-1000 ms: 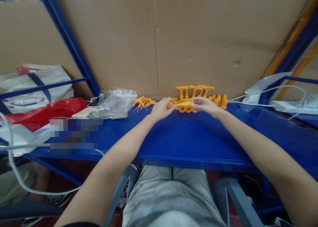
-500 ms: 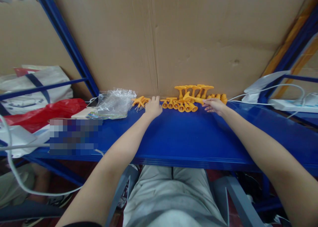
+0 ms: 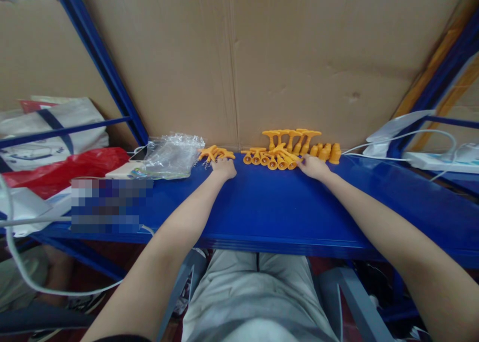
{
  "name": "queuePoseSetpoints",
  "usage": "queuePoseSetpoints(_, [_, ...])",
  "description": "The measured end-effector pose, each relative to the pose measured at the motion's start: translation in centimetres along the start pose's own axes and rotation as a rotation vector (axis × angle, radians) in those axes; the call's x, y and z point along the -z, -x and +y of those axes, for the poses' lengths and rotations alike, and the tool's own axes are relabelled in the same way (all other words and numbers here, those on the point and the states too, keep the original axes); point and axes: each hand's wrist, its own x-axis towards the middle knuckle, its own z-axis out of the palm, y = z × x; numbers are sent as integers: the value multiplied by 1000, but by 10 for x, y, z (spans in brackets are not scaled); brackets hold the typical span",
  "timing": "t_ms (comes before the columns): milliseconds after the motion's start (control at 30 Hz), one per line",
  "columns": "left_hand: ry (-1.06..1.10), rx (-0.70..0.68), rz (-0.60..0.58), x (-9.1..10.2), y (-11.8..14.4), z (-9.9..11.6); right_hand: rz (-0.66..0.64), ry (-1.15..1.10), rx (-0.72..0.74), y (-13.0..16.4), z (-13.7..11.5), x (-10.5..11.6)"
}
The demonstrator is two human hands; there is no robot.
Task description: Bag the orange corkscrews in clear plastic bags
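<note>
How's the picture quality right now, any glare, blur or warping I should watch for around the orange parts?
Head view: soft and slightly blurred, so the orange parts lack fine detail; pale glare streaks the blue shelf; wide-angle warping bends the shelf posts and stretches both forearms; a pixelated patch masks part of the shelf's left side; left hand and right hand evenly lit.

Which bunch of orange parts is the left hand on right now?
The left hand is at the small loose pile beside the clear plastic bag, apart from the longer lying row that the right hand touches and the upright ones behind.
</note>
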Motion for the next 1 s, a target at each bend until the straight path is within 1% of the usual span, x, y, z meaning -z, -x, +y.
queuePoseSetpoints(67, [-3, 46, 12, 0, -2, -3, -25, 52, 8, 2, -2, 0])
queuePoseSetpoints(167, [13, 121, -40, 3, -3, -7, -39, 71, 27, 3, -2, -1])
queuePoseSetpoints(267, [22, 107, -71, 5, -3, -11, -39, 83, 58, 0, 1, -3])
queuePoseSetpoints(433, [-3, 21, -18, 2, -4, -12, -27, 106, 146, -3, 7, -6])
queuePoseSetpoints(533, [12, -10, -8, -1, -7, -13, -22, 110, 208, -4, 10, -8])
queuePoseSetpoints(633, [42, -23, 21, -3, -11, -15, -19, 104, 229, -5, 12, -10])
queuePoseSetpoints(867, [127, 33, 71, -9, -16, -25, -36, 100, 217, -4, 10, -8])
queuePoseSetpoints(1000, [116, 130, 82, -13, -19, -31, -40, 96, 222, -3, 9, -7])
